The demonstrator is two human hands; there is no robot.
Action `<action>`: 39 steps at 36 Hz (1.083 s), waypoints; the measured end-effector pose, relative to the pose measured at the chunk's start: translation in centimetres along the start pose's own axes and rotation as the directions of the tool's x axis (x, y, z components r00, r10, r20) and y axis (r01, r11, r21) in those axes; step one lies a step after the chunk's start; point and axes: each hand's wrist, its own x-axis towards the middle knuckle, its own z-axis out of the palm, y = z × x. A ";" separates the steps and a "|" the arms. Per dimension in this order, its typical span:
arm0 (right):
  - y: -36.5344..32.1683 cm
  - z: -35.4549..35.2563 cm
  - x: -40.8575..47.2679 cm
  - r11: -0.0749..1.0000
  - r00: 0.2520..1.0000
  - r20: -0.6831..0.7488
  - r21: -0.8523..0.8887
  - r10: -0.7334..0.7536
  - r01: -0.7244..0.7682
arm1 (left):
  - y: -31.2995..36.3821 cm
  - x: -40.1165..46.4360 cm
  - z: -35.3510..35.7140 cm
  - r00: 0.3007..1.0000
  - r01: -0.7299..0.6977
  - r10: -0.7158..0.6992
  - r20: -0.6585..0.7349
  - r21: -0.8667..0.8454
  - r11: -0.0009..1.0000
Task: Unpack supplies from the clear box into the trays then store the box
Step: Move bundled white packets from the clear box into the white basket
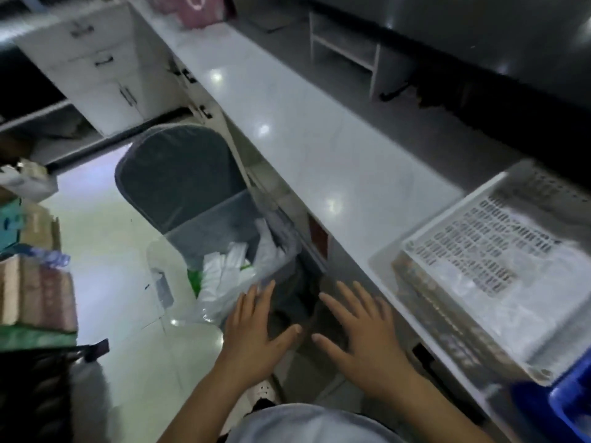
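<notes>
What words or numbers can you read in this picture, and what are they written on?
None can be read; the picture is too blurred.
White tray on the counter: dark rows of print show on what lies in it, unreadable.
Reddish label on the cabinet front under the counter: no letters can be made out.
Boxes at the left edge: any print is too smeared to read.
Pink bag at the top: no text visible.

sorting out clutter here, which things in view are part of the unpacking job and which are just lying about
Part of the job:
- white perforated tray on the counter, with plastic-wrapped supplies in it
- blue tray, bottom right
- left hand and right hand, both open and empty

Just lying about:
- grey bin with white waste
- pink bag on the counter
- stacked boxes at left
- white cabinet
</notes>
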 end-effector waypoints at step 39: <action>-9.2 17.1 37.0 0.939 0.849 0.524 -0.323 0.069 0.123 | -27.8 17.6 -7.8 0.877 0.432 -0.418 0.238 -0.008 0.902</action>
